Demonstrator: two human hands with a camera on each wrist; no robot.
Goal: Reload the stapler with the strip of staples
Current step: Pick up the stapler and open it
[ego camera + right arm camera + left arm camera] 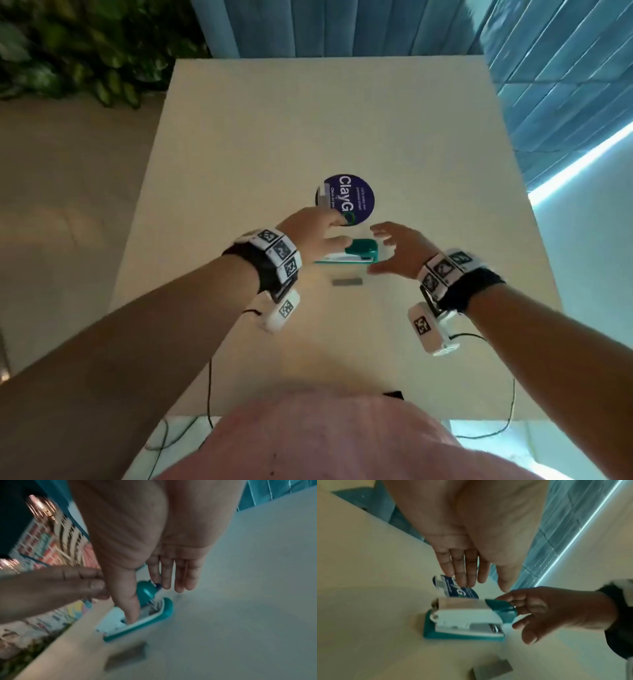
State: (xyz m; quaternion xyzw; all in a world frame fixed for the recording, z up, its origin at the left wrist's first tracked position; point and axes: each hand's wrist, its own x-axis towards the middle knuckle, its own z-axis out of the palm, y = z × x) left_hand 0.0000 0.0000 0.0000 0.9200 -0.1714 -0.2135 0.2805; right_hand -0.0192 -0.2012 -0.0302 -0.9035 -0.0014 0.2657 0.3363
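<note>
A teal and white stapler (356,255) lies on the cream table (308,120), its teal top cover raised at the right end and its metal magazine (462,602) showing. My left hand (325,229) hovers over its left and far side with straight fingers (467,572). At the stapler's right end, my right hand (390,248) spreads around the teal cover (501,608), fingers behind it and thumb (130,609) down over the white body (154,615). I cannot tell whether it grips. A grey strip of staples (347,282) lies loose on the table just in front, also in the left wrist view (491,669).
A round purple sticker (356,195) is stuck to the table right behind the stapler. Green plants (85,51) stand past the far left corner and blue curtains (342,27) hang behind. Thin cables (209,387) trail over the near edge.
</note>
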